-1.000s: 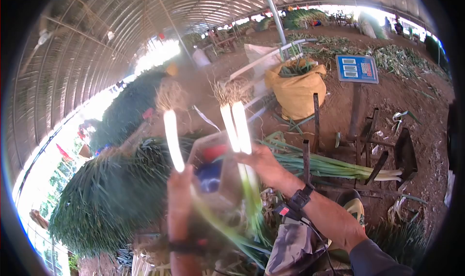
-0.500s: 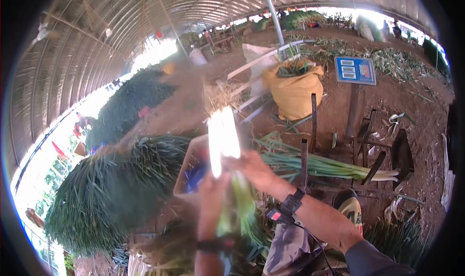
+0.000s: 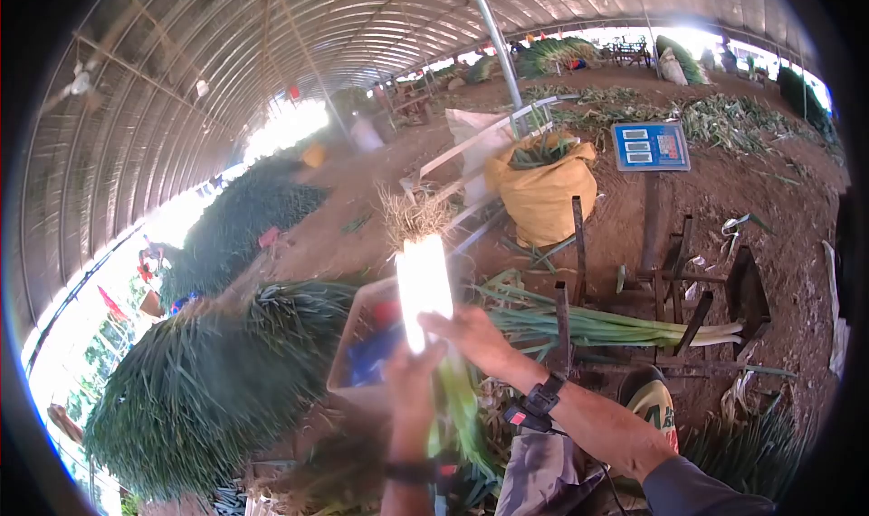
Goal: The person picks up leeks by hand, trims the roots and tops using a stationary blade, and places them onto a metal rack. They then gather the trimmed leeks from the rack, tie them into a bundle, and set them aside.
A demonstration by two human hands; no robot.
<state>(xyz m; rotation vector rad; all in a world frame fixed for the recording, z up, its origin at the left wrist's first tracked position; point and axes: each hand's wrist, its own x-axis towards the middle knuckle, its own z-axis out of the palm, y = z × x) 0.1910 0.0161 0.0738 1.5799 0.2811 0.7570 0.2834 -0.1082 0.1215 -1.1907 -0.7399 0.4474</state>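
A few green onions (image 3: 424, 285) are held upright in front of me, roots (image 3: 415, 215) at the top. Sunlight bleaches their white shanks, so I cannot make out the exact number. My left hand (image 3: 412, 385), somewhat blurred, is closed around the lower end of the white part. Just above and to its right, my right hand (image 3: 472, 337) is closed on the same stalks, thumb and fingers against the white shanks. Green leaves (image 3: 460, 407) hang down below both hands. Behind them stands a pale box (image 3: 339, 371) with blue and red things inside.
Trimmed green onions (image 3: 625, 324) lie across a metal frame (image 3: 701, 285) at right. Beyond are a yellow sack (image 3: 543, 190) and a blue scale display (image 3: 650, 147) on a post. A large heap of green onions (image 3: 217, 380) fills the left, with another heap (image 3: 240, 204) behind.
The green onions stand a little lower and slightly farther right in view, with their roots showing more sharply. Both hands stay on them. The whole scene has shifted slightly with my head.
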